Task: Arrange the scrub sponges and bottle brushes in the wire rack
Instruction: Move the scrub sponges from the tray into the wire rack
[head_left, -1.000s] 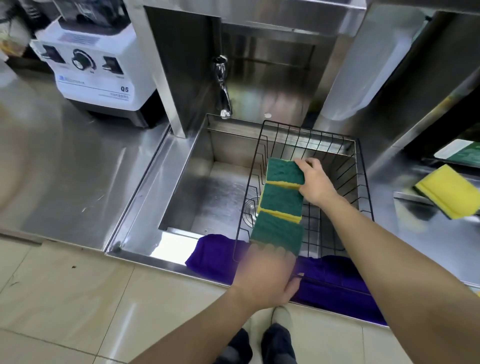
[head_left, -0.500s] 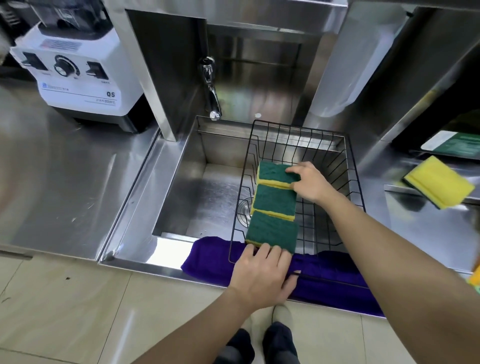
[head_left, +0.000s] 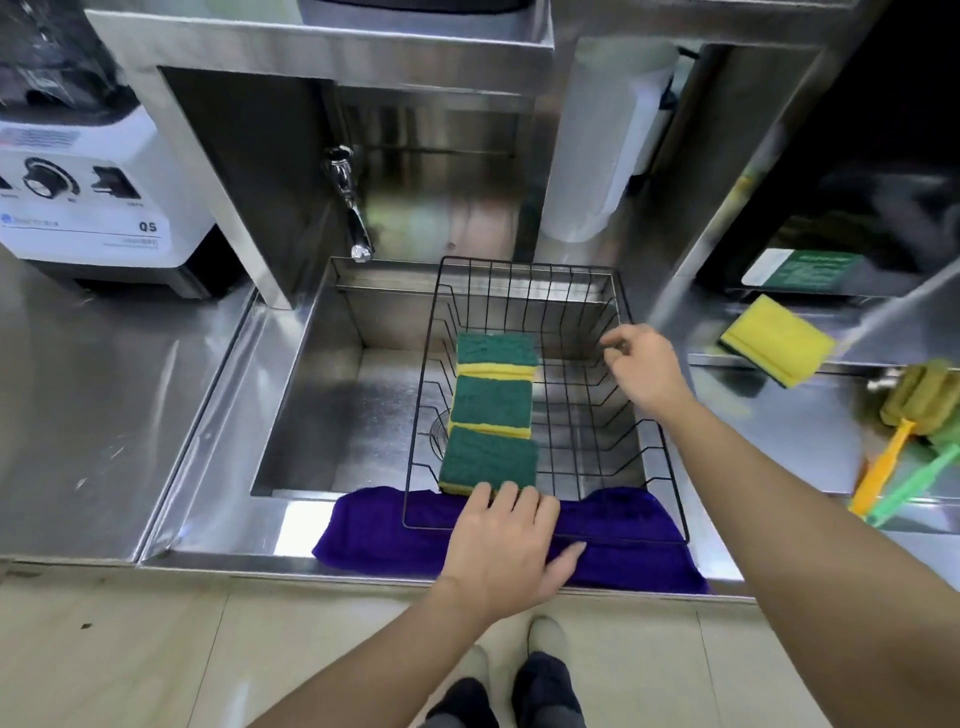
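The head camera looked down on a black wire rack (head_left: 618, 322) that sat in a steel sink (head_left: 311, 395), its near edge resting on a purple cloth (head_left: 379, 535) draped over the sink's front rim. Three scrub sponges stood in a row along the rack's left side, green faces up and yellow edges showing: the far sponge (head_left: 496, 349), the middle sponge (head_left: 491, 400) and the near sponge (head_left: 488, 462), each overlapping the next. The left hand (head_left: 506, 545) lay over the rack's front edge with its fingers spread flat, the fingertips (head_left: 480, 493) touching the near sponge's front edge without gripping it. The right hand (head_left: 644, 369) hovered above the rack's right side, empty, its fingers loosely curled and partly open. On the counter (head_left: 779, 452) to the right lay a fourth sponge (head_left: 776, 340), yellow side up, well apart from the rack. Nearer the right border lay two bottle brushes side by side, one with an orange handle (head_left: 883, 467) and one with a green handle (head_left: 914, 488). A faucet (head_left: 348, 202) hung over the sink's back corner, and a white blender base (head_left: 93, 208) stood on the left counter.
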